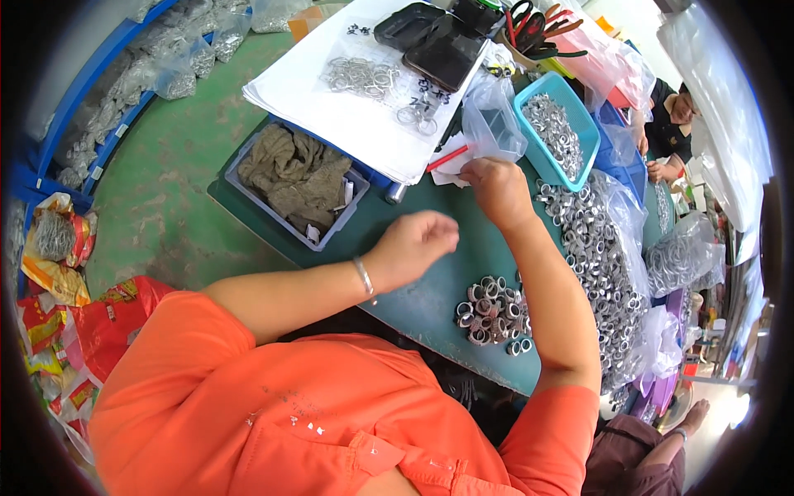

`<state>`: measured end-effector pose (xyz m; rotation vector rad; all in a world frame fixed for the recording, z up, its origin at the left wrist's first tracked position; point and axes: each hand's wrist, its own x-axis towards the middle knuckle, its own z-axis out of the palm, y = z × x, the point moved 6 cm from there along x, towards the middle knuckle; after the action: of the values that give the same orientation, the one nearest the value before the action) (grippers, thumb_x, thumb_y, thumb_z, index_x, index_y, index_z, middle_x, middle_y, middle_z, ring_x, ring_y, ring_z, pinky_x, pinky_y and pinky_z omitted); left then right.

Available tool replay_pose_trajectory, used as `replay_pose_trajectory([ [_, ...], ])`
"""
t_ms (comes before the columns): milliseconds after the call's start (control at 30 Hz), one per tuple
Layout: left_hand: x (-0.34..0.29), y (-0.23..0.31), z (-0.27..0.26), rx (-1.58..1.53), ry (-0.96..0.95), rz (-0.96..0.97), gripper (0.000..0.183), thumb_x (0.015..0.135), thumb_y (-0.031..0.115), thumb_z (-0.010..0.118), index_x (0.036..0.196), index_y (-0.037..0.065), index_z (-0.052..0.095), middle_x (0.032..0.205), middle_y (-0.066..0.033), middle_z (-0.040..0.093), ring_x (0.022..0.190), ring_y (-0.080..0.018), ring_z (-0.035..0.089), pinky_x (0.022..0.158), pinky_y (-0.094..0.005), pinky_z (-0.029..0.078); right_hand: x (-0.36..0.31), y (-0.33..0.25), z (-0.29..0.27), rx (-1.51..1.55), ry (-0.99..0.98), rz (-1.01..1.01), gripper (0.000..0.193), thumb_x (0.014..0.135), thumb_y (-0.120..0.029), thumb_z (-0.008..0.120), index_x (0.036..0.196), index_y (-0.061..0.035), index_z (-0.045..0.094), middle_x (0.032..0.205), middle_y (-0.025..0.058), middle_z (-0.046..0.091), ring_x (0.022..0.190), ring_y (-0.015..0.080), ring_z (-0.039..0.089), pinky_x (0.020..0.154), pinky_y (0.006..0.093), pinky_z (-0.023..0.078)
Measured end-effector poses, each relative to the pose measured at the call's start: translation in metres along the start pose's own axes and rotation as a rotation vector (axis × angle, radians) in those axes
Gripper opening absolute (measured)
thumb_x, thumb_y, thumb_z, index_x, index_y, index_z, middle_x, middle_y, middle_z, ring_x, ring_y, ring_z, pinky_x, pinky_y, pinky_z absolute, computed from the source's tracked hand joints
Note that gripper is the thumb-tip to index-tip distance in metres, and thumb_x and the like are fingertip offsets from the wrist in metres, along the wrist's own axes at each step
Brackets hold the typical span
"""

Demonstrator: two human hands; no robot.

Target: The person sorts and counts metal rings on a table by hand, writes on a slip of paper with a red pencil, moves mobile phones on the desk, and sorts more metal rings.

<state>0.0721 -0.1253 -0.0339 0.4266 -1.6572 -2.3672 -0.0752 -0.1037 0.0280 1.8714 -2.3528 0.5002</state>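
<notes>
My left hand (419,245) hovers over the green table with its fingers curled in, slightly blurred; what it holds, if anything, is hidden. My right hand (499,192) is farther forward, fingertips pinched together beside a red pen (447,158) on a piece of white paper (452,172). Whatever sits in that pinch is too small to make out. Below my right hand, near the table's front edge, lies a small pile of metal rings (488,312). A much larger heap of metal rings (597,273) spreads along the right, beyond my right forearm.
A teal basket (585,171) of small metal parts stands far right, beside a clear plastic bag (494,116). At the left is a grey-blue bin (273,217) with brown cloth. White sheets (289,78) carry ring samples and a black case (447,58). Other people sit at the right.
</notes>
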Motion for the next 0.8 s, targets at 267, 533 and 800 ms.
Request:
replay_pose_trajectory([
  [267, 0.037, -0.015, 0.003, -0.574, 0.167, -0.203, 0.029, 0.095, 0.018, 0.050, 0.116, -0.003, 0.049, 0.109, -0.0150, 0.059, 0.105, -0.0248, 0.058, 0.093, -0.0361, 0.046, -0.005, 0.001, 0.000, 0.259, -0.013, 0.145, 0.010, 0.068, -0.008, 0.072, 0.075, -0.0035, 0.066, 0.075, 0.0134, 0.065, 0.067, 0.0306, 0.064, 0.061, 0.0374, 0.050],
  [533, 0.028, -0.007, 0.002, -0.621, 0.235, -0.233, 0.043, 0.096, 0.035, 0.051, 0.110, -0.005, 0.052, 0.108, -0.0146, 0.059, 0.104, -0.0243, 0.059, 0.092, -0.0353, 0.047, -0.036, -0.020, -0.023, 0.433, 0.239, 0.083, 0.011, 0.073, 0.000, 0.068, 0.084, -0.0009, 0.066, 0.078, 0.0136, 0.065, 0.066, 0.0279, 0.063, 0.060, 0.0333, 0.050],
  [800, -0.016, -0.003, -0.010, -0.187, 0.126, -0.317, 0.019, 0.093, 0.014, 0.052, 0.104, -0.001, 0.055, 0.085, -0.0101, 0.064, 0.067, -0.0154, 0.063, 0.058, -0.0272, 0.052, -0.055, -0.059, -0.033, 0.398, 0.168, -0.212, 0.018, 0.073, 0.003, 0.064, 0.091, -0.0006, 0.063, 0.088, 0.0126, 0.066, 0.078, 0.0294, 0.065, 0.066, 0.0355, 0.052],
])
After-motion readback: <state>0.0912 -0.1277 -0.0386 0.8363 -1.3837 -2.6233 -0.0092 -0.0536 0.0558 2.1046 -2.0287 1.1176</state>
